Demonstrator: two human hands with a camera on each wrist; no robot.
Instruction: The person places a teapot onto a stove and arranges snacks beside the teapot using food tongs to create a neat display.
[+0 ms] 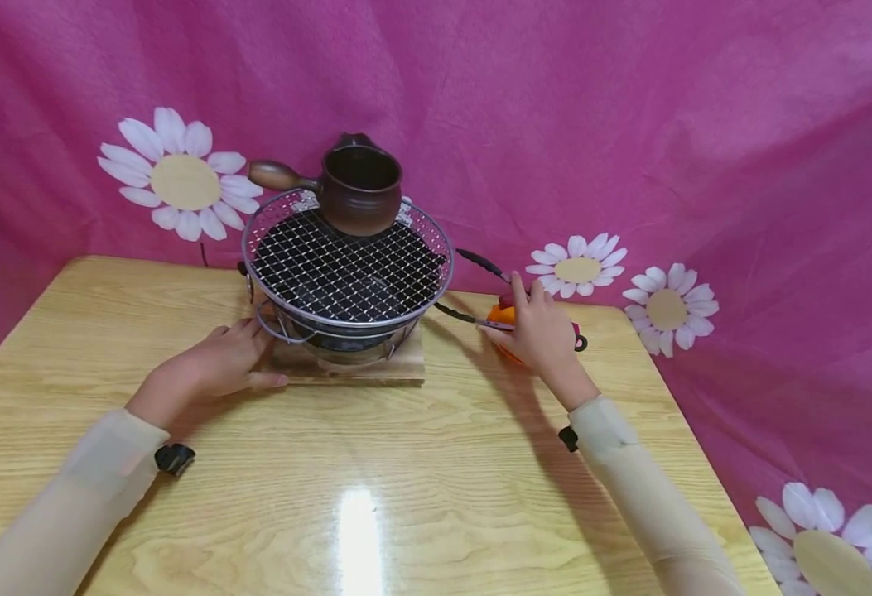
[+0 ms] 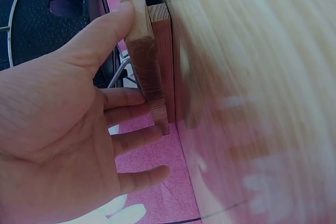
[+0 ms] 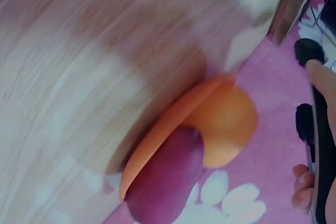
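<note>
Left hand (image 1: 219, 364) spread against the wooden board (image 1: 406, 364); right hand (image 1: 547, 331) gripping tongs (image 1: 456, 312)
Tongs' arms parted above the orange bowl (image 3: 168, 121), tips near the grill (image 1: 346, 285); wide tabletop (image 1: 443, 497) between the forearms; its right edge beyond the right hand

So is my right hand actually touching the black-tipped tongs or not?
Touching: the head view shows the right hand gripping the tongs, index finger against one arm, thumb against the other.
</note>
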